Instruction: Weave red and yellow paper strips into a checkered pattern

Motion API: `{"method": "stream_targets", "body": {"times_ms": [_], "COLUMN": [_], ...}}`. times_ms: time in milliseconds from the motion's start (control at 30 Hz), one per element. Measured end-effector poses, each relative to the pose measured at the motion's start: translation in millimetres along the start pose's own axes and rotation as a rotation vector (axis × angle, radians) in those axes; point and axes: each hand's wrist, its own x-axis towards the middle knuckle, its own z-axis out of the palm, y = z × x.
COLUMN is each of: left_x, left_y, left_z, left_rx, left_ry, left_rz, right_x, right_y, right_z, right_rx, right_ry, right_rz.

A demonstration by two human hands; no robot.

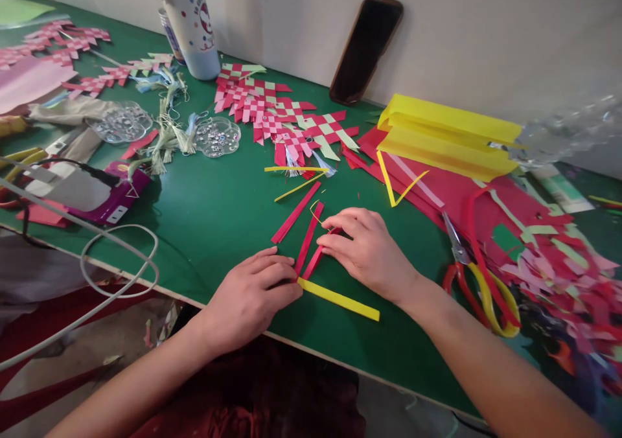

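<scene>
My left hand point(260, 295) rests low over the green table, its thumb and fingertips closed on the left end of a yellow paper strip point(343, 299), where it meets two red strips. Between the thumb and fingers of my right hand point(364, 247) is the upper end of one red paper strip point(313, 264). The other red strip point(308, 240) slants up just left of it. A thin yellow loop point(315, 212) sticks up by my right fingertips. Apart from these lies a loose red strip point(296, 212), above my left hand. How the strips join is hidden under my left fingers.
Scissors point(459, 250) lie right of my right arm, beside paper scraps point(578, 289). Woven paper pieces point(286, 111), bead boxes point(217, 136) and tassels point(168, 124) lie further back. A bottle point(192, 26) and phone point(367, 49) stand by the wall; a cable point(121, 230) crosses the left edge.
</scene>
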Motion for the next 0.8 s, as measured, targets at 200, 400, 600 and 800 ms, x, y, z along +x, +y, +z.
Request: {"method": "stream_targets", "body": {"times_ms": [200,400,600,800], "left_x": [0,1,-1,-2], "left_y": [0,1,-1,-1], "left_z": [0.2,-0.3,2.1,3.5], "left_rx": [0.011,0.048,0.070,0.085], "left_ry": [0.002,0.000,0.003,0.012], "left_rz": [0.005,0.019,0.044,0.054], "right_x": [-17,-22,-16,-26], "right_y": [-9,-11,-9,-30], "right_z": [-1,3,5,-7], "right_rx": [0.043,0.163,0.153,0.213], "right_ry": [0.066,0.003,-0.010,0.050], "right_rz": [0.040,0.076,0.134,0.128]}}
